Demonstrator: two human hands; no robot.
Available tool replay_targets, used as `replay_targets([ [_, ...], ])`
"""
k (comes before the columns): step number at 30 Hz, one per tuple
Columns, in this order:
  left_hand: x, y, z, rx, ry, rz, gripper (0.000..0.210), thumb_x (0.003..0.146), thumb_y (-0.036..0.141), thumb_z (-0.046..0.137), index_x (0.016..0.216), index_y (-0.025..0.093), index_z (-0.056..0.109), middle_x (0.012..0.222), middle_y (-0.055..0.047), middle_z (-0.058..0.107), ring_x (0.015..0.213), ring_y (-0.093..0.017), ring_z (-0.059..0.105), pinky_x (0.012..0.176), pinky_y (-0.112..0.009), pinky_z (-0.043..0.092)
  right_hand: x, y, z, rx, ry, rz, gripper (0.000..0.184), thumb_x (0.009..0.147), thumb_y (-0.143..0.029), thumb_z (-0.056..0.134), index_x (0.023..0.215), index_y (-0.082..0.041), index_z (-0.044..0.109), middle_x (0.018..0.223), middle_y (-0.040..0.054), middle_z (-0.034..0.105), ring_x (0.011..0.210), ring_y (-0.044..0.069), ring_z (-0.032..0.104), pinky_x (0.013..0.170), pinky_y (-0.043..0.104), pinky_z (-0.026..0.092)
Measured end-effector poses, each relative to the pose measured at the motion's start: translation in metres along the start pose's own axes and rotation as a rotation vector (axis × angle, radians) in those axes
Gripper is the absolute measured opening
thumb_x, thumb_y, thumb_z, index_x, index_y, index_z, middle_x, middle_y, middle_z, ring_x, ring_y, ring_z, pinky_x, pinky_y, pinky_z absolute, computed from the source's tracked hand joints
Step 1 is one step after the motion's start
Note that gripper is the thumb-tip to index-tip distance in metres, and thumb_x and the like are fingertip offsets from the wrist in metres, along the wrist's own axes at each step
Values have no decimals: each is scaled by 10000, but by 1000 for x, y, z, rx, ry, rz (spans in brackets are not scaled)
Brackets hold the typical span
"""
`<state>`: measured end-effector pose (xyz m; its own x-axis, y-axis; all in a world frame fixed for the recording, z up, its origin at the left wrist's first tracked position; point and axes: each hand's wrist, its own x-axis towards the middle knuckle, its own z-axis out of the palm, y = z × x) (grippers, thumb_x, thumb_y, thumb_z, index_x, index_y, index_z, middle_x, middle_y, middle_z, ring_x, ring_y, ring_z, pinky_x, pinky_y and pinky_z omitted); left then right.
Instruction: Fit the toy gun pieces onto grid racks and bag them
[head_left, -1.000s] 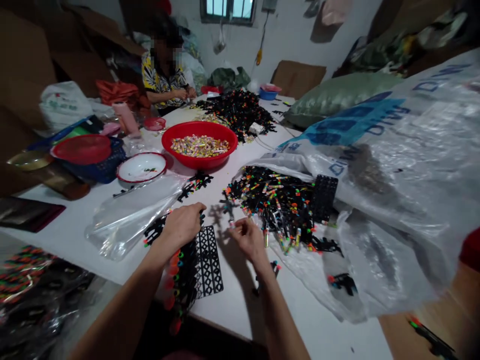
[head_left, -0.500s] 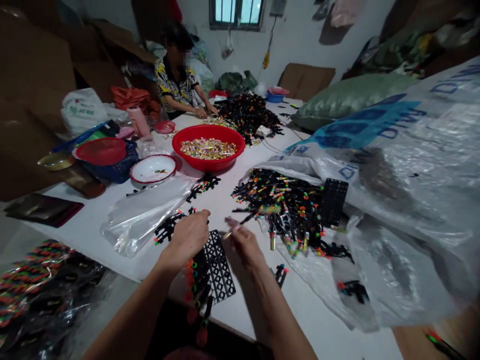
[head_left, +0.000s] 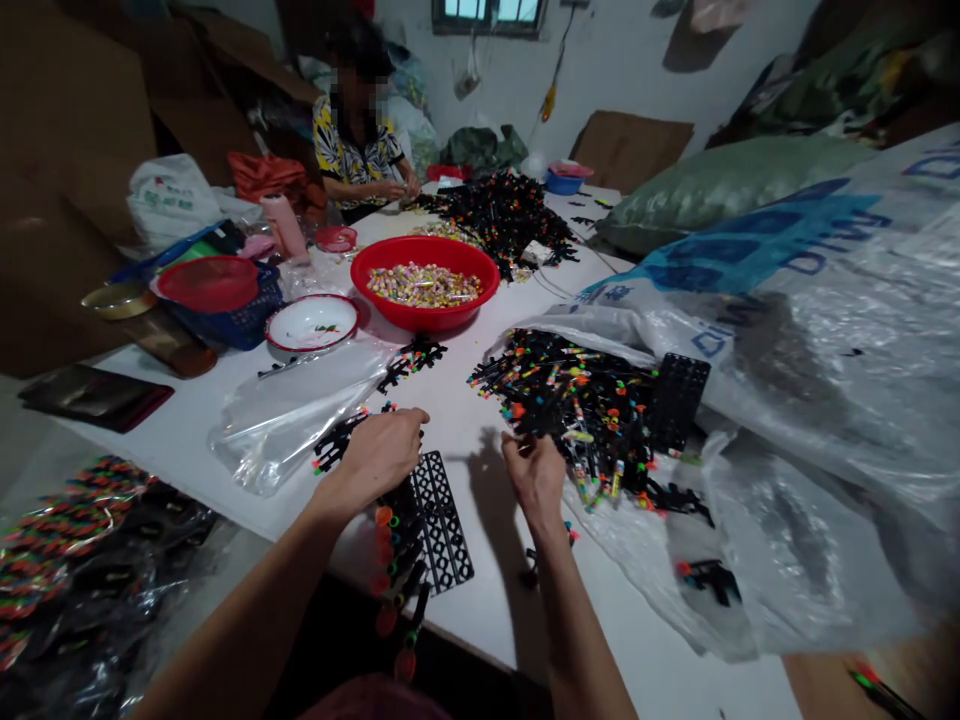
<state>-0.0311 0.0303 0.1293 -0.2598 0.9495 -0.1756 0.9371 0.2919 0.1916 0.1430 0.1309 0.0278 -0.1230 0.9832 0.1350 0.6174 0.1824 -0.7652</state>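
Observation:
My left hand (head_left: 382,455) is closed over the upper end of a row of small black toy guns (head_left: 405,540) with orange and green tips. What its fingers grip is hidden. Beside that row lies a black lattice panel (head_left: 442,525), flat on the white table (head_left: 487,600). At the near left edge of a heap of black toy guns (head_left: 592,390) with colourful tubes, my right hand (head_left: 536,475) has its fingers curled together. Something dark shows at its fingertips, too unclear to name. Another small black toy gun (head_left: 531,570) lies by the right wrist.
A red basin (head_left: 420,315) holds many small colourful pieces. Left of it are a white plate (head_left: 313,325) and clear plastic bags (head_left: 292,420). A large printed sack (head_left: 810,310) covers the right side. Across the table a co-worker (head_left: 360,150) sits by another black heap (head_left: 502,215).
My right hand has moved right and up to the heap; the toy piece with a pale tube is no longer visible in it. My left hand stays nearly in place. The co-worker's hands have drawn together.

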Motion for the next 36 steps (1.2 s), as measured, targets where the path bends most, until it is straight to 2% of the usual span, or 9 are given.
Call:
replay_targets([
  [7, 2, 2, 0, 25, 15, 7, 407, 860, 145, 334, 1168, 153, 600, 1030, -127, 692, 950, -250, 649, 820, -344, 481, 1, -11, -1, 459, -460, 105, 340, 713, -531, 552, 693, -193, 511, 506, -30, 499, 440, 121, 443, 443, 227, 327],
  [10, 2, 0, 1, 34, 19, 6, 411, 849, 146, 349, 1177, 160, 597, 1015, -123, 696, 953, -246, 648, 823, -339, 480, -22, -22, 13, 600, -475, 50, 314, 708, -484, 600, 756, -181, 534, 574, -12, 548, 483, 133, 487, 472, 240, 367],
  [17, 0, 1, -1, 30, 20, 9, 422, 870, 137, 311, 1195, 159, 578, 1063, -116, 685, 996, -256, 635, 847, -356, 465, -66, -6, 63, 532, -417, -7, 213, 776, -383, 565, 858, -189, 596, 744, 12, 609, 668, 163, 550, 641, 271, 433],
  [20, 0, 4, -2, 31, 24, 1, 390, 918, 228, 292, 1114, 157, 622, 989, -119, 699, 942, -260, 649, 825, -361, 469, -63, -9, 68, 382, -454, -130, 190, 834, -350, 530, 917, -190, 592, 818, 32, 638, 752, 179, 584, 710, 283, 440],
  [24, 2, 5, -3, -18, 44, 1, 540, 927, 517, 247, 1000, 182, 664, 922, -117, 706, 891, -284, 656, 804, -388, 471, -63, -31, 74, -118, -516, -299, 182, 860, -205, 473, 1007, -178, 576, 947, 82, 639, 822, 206, 605, 725, 298, 437],
  [27, 7, 1, -3, 4, 34, -10, 521, 918, 508, 257, 1027, 195, 658, 971, -116, 703, 934, -304, 646, 818, -406, 465, -61, -49, 77, -327, -533, -311, 226, 866, -155, 437, 1055, -143, 560, 971, 113, 627, 804, 219, 612, 671, 299, 441],
  [29, 10, -4, -4, 42, 18, -12, 496, 918, 453, 247, 1067, 195, 644, 1001, -114, 698, 959, -308, 639, 830, -409, 459, -51, -48, 67, -281, -598, -352, 202, 863, -175, 479, 1038, -144, 575, 944, 92, 637, 797, 204, 609, 668, 280, 443],
  [32, 15, -10, -5, 63, -18, 22, 508, 912, 443, 226, 1107, 197, 625, 1021, -105, 694, 976, -308, 631, 845, -408, 455, -30, -17, 16, -162, -681, -467, 204, 849, -156, 533, 1035, -198, 605, 942, 30, 645, 837, 155, 595, 719, 223, 435],
  [36, 15, -10, -5, 78, -22, 10, 537, 907, 478, 214, 1133, 208, 618, 1055, -102, 684, 988, -335, 621, 841, -440, 458, -6, 46, -76, -590, -495, -464, 268, 851, -61, 454, 997, -193, 636, 1015, 67, 598, 875, 169, 570, 729, 239, 426],
])
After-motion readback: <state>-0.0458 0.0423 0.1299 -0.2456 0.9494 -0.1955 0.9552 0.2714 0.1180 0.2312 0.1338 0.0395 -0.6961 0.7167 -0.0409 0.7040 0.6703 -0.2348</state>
